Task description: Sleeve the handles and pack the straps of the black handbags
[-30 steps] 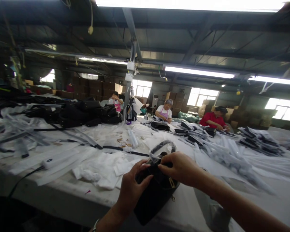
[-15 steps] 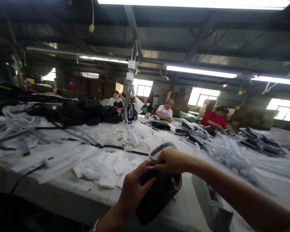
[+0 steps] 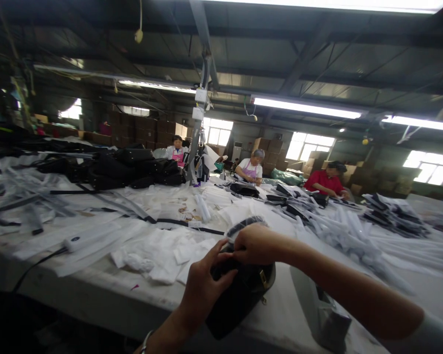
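Note:
A small black handbag [image 3: 239, 297] with a gold clasp rests on the near edge of a long white worktable [image 3: 96, 290]. My left hand [image 3: 203, 287] grips the bag's left side, fingers curled over its top. My right hand [image 3: 256, 244] is closed at the bag's top opening, pinching there just below the plastic-wrapped handle [image 3: 245, 223]. What the fingertips pinch is hidden.
White wrapping sheets [image 3: 158, 250], black straps [image 3: 186, 225] and plastic sleeves [image 3: 354, 236] litter the table. A pile of black bags [image 3: 133, 169] lies at the back left. Three people work at the far side; cartons stand behind them. A grey box [image 3: 321, 314] sits right of the bag.
My right hand has shifted left and closed on the bag's top edge. The left hand keeps its grip and the bag has barely moved. The view has tilted slightly.

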